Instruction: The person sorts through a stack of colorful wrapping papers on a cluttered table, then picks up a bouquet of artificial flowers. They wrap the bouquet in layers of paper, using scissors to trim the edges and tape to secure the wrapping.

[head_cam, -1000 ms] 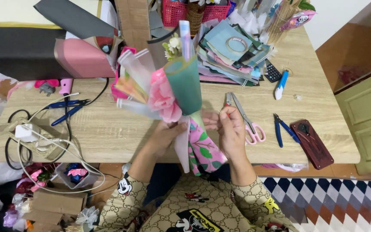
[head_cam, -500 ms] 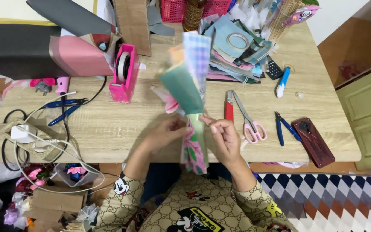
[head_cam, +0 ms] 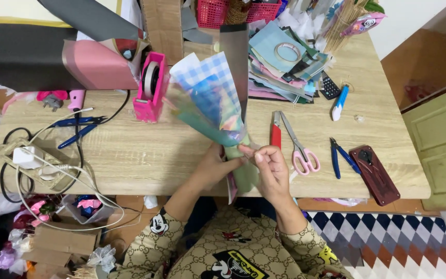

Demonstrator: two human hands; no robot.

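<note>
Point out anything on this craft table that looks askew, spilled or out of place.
Nothing is spilled or broken. The paper stack at the far edge is splayed untidily, and white cables trail off the near left edge. Both hands, left hand and right hand, grip the wrapped bouquet normally.

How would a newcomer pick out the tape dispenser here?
Start at the wooden table and look just left of the paper-wrapped bouquet that both hands hold. The tape dispenser stands there upright, the only bright pink block, carrying a pale roll.
</note>
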